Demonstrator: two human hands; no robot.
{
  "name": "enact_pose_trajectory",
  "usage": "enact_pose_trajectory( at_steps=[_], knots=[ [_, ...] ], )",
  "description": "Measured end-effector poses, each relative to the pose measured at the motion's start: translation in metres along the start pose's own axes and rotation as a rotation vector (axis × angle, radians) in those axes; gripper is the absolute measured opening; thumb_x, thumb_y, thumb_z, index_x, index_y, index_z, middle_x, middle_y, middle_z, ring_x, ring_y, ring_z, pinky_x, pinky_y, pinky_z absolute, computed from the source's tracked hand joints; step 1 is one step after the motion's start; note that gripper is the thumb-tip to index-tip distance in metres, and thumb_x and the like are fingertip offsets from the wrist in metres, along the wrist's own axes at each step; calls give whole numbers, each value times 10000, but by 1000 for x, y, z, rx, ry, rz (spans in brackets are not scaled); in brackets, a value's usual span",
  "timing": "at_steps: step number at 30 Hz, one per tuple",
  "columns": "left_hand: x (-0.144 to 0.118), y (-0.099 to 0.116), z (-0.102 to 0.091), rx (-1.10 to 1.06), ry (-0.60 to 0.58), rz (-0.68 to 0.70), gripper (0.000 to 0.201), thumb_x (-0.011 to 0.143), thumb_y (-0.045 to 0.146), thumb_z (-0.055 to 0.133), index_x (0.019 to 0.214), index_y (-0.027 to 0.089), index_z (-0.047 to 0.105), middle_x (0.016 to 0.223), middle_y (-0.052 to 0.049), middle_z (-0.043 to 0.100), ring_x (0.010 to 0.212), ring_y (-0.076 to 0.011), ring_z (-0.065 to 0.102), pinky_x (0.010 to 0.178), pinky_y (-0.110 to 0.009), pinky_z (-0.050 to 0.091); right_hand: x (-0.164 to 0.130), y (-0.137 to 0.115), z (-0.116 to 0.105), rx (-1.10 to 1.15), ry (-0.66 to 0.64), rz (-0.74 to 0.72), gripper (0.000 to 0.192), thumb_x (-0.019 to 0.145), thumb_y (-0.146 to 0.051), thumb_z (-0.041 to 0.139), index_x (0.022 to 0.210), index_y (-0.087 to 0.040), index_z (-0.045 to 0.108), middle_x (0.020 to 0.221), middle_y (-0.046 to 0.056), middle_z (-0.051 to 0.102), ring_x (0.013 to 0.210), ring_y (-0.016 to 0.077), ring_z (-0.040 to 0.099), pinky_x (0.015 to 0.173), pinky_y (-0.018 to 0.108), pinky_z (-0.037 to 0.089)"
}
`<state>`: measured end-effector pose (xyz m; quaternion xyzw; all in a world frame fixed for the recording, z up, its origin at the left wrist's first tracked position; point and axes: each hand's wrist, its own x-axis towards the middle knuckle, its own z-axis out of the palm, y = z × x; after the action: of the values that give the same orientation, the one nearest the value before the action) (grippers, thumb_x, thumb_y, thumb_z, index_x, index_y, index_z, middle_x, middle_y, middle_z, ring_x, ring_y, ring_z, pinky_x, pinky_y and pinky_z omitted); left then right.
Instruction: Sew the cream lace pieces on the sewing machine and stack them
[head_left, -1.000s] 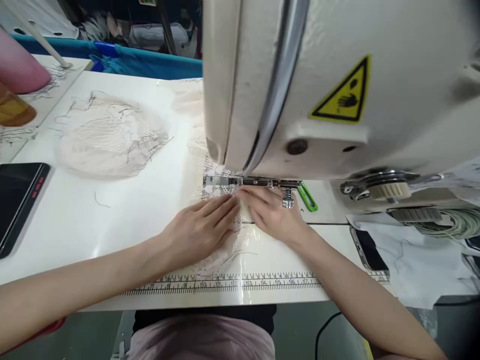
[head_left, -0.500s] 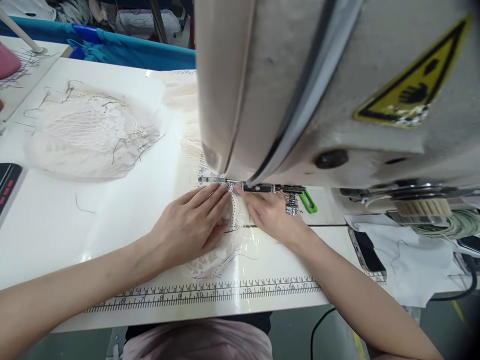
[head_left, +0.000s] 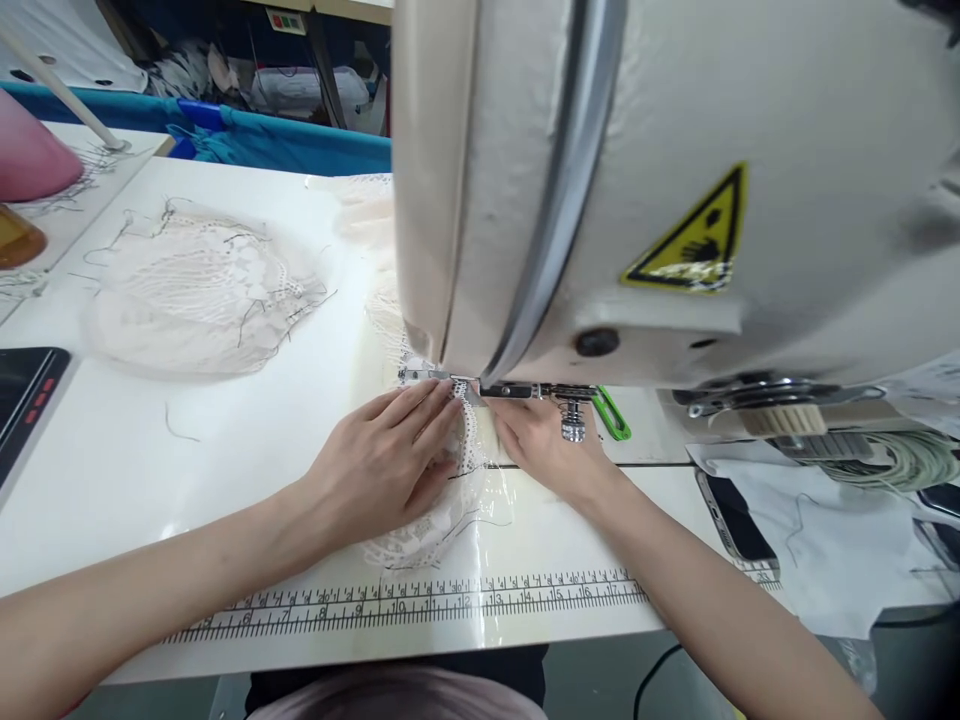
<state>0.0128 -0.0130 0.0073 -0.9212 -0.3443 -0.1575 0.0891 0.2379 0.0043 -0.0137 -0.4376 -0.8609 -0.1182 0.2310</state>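
Note:
A piece of cream lace fabric (head_left: 420,545) with a scalloped trim runs under the head of the sewing machine (head_left: 510,180). My left hand (head_left: 382,455) lies flat on this lace, fingers stretched towards the needle area and slightly spread. On the other side of the trim, my right hand (head_left: 555,445) rests by the metal guide attachment (head_left: 517,390). Its fingers reach out towards the lace edge, partly hidden by the machine. Both hands look open, pressing rather than gripping. The needle itself is hidden.
Another lace piece (head_left: 202,290) with loose threads lies at left. A green thread snipper (head_left: 612,413) sits right of the machine. A printed ruler (head_left: 405,605) follows the front edge. A phone (head_left: 736,515) and white cloth (head_left: 832,550) are at right, a black control panel (head_left: 30,400) at left.
The camera view has shifted, so the table sits slightly lower in the picture and more of the machine shows. Both hands keep nearly the same place on the lace.

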Motion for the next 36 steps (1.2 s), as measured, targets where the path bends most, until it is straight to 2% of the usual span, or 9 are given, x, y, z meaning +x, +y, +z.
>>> enact_pose_trajectory(
  at_steps=[9,15,17,21,24,27,30,33,36],
  knots=[
    [0,-2,1,5,9,-19,495,946,368,493,1333,65,549,1342,-130,590,1216,-282,582,994,-409,503,5,-7,-16,-13,-115,13,340,894,-106,449,1149,-214,646,941,73,730,770,182,613,710,322,470],
    [0,-2,2,3,-23,-20,505,949,374,490,1345,64,537,1365,-130,571,1233,-283,568,1009,-420,495,3,-8,-18,-68,-171,58,307,925,-156,407,1081,-233,661,829,61,716,757,211,623,550,289,404],
    [0,-2,3,-4,-30,-20,511,949,374,494,1350,59,528,1364,-135,572,1235,-285,566,1014,-421,491,3,-8,-19,-55,-145,46,320,911,-129,415,1092,-242,654,869,57,716,775,205,617,572,292,408],
    [3,-3,-3,-7,19,1,442,946,354,526,1289,80,581,1307,-120,623,1186,-274,599,975,-409,508,5,-10,-25,-9,-91,-22,340,871,-78,468,1092,-268,644,1091,42,691,855,180,594,708,322,427],
    [5,-2,-18,-26,78,88,287,938,286,561,1150,116,654,1150,-73,711,1016,-222,669,833,-361,544,7,-9,-27,32,-81,-145,315,845,-45,478,1017,-246,648,1058,12,687,830,144,572,728,303,391],
    [-2,0,-38,-58,122,337,229,923,329,591,1025,146,682,1017,-46,736,854,-179,670,670,-317,525,8,-6,-26,63,-73,-262,307,812,6,441,905,-212,636,932,-10,685,771,118,534,672,290,339],
    [-21,5,-50,30,92,554,183,898,349,618,965,195,689,1070,-37,715,927,-192,643,608,-300,491,9,-3,-22,113,-72,-289,327,786,31,403,847,-201,624,896,-12,678,795,120,527,662,285,320],
    [-45,11,-50,127,-11,557,157,911,274,578,992,217,699,1199,-39,671,1069,-202,597,645,-289,497,9,-2,-21,138,-79,-293,348,780,28,372,827,-206,624,891,-10,677,838,136,536,680,288,331],
    [-57,15,-45,122,-14,488,197,911,168,532,1029,162,689,1188,-88,674,1064,-221,606,657,-302,513,8,-2,-20,141,-82,-277,356,781,4,359,843,-218,630,884,-3,677,858,157,537,693,304,342]
  ],
)
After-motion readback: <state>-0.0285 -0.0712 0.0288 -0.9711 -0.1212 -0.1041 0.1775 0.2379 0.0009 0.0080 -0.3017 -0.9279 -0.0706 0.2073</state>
